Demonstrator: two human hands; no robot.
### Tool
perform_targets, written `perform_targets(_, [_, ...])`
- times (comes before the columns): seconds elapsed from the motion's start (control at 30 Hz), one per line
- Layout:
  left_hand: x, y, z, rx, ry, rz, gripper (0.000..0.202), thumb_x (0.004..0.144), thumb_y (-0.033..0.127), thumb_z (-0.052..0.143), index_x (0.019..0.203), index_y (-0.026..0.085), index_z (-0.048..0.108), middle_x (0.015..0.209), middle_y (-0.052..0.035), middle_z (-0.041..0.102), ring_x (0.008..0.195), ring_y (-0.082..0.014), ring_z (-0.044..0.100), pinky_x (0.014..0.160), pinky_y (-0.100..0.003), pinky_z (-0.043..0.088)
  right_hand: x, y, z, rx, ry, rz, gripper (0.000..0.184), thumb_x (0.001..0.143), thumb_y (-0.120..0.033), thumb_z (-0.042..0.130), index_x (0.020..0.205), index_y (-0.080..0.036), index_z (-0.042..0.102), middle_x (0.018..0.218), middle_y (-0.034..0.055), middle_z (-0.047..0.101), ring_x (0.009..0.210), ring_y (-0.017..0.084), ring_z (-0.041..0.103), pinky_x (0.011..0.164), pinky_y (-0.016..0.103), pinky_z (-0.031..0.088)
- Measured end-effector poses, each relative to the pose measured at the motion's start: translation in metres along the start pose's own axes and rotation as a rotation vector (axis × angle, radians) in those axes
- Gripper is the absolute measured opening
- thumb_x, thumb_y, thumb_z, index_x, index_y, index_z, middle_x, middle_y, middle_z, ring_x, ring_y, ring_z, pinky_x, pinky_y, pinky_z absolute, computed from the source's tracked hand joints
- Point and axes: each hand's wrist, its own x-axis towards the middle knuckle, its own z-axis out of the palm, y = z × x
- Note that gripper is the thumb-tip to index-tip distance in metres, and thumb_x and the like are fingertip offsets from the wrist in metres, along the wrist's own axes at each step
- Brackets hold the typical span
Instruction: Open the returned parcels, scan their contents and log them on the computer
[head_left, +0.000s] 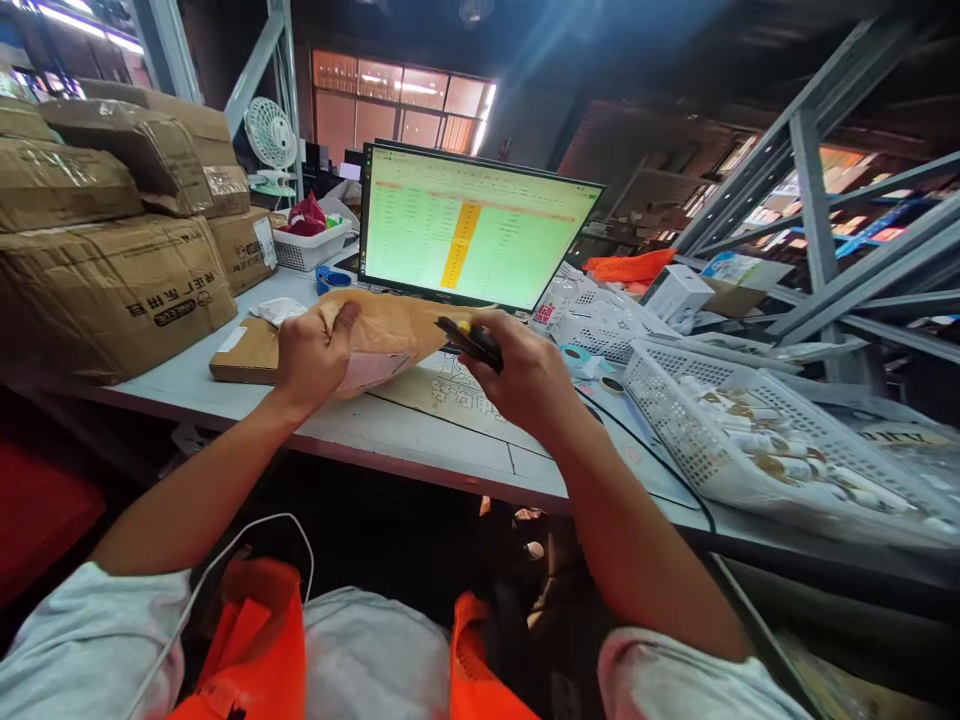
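Note:
My left hand (311, 352) is closed on the left end of a tan paper mailer (401, 325), thumb on top. The mailer is tilted above the table, and a pale label shows on its lower face. In my right hand (521, 365) is a black-and-yellow hand tool (474, 338), its dark tip pointing left at the mailer's right end. My fingers cover much of the tool, so I cannot tell its exact kind. Below the mailer lies a flat cardboard sheet (457, 395) with printed outlines. A thin cardboard box (247, 350) lies left of my left hand.
Behind the mailer stands a lit monitor (420, 230). Large cardboard boxes (112, 290) are stacked at left, near a small fan (271, 133). At right, a white perforated basket (675, 430) holds several small rolls. A black cable (652, 455) crosses the table (405, 440).

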Motion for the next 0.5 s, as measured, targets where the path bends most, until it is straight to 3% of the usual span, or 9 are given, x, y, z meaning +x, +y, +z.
perform_targets(0.17, [0.003, 0.026, -0.006, -0.070, 0.064, 0.055, 0.049, 0.100, 0.046, 0.058, 0.059, 0.020, 0.053, 0.050, 0.0008, 0.044, 0.050, -0.0143, 0.044, 0.057, -0.031, 0.033, 0.035, -0.027, 0.006, -0.275, -0.035, -0.157, 0.050, 0.101, -0.019, 0.051, 0.149, -0.030, 0.051, 0.107, 0.0057, 0.076, 0.086, 0.019, 0.066, 0.072, 0.028, 0.048])
perform_targets(0.3, [0.001, 0.038, -0.014, -0.176, 0.068, 0.105, 0.039, 0.101, 0.047, 0.057, 0.075, 0.020, 0.067, 0.061, -0.0014, 0.057, 0.061, -0.0166, 0.055, 0.062, -0.031, 0.038, 0.042, -0.037, 0.012, -0.402, -0.087, -0.197, 0.055, 0.100, -0.015, 0.052, 0.153, -0.030, 0.049, 0.104, 0.0065, 0.075, 0.089, 0.020, 0.065, 0.078, 0.030, 0.046])
perform_targets(0.4, [-0.002, 0.038, -0.024, -0.233, 0.101, 0.063, 0.043, 0.100, 0.048, 0.059, 0.067, 0.021, 0.063, 0.058, 0.0002, 0.054, 0.059, -0.0154, 0.052, 0.062, -0.030, 0.040, 0.043, -0.015, 0.013, -0.466, -0.137, -0.146, 0.059, 0.101, -0.014, 0.048, 0.156, -0.031, 0.046, 0.113, 0.0088, 0.073, 0.095, 0.022, 0.065, 0.082, 0.033, 0.044])
perform_targets(0.5, [-0.003, 0.027, -0.038, -0.239, 0.165, -0.020, 0.051, 0.099, 0.046, 0.063, 0.056, 0.020, 0.054, 0.052, 0.0018, 0.046, 0.054, -0.0135, 0.045, 0.059, -0.031, 0.040, 0.040, 0.034, 0.010, -0.586, -0.235, 0.100, 0.056, 0.101, -0.013, 0.043, 0.155, -0.027, 0.048, 0.111, 0.0135, 0.073, 0.093, 0.025, 0.066, 0.078, 0.034, 0.042])
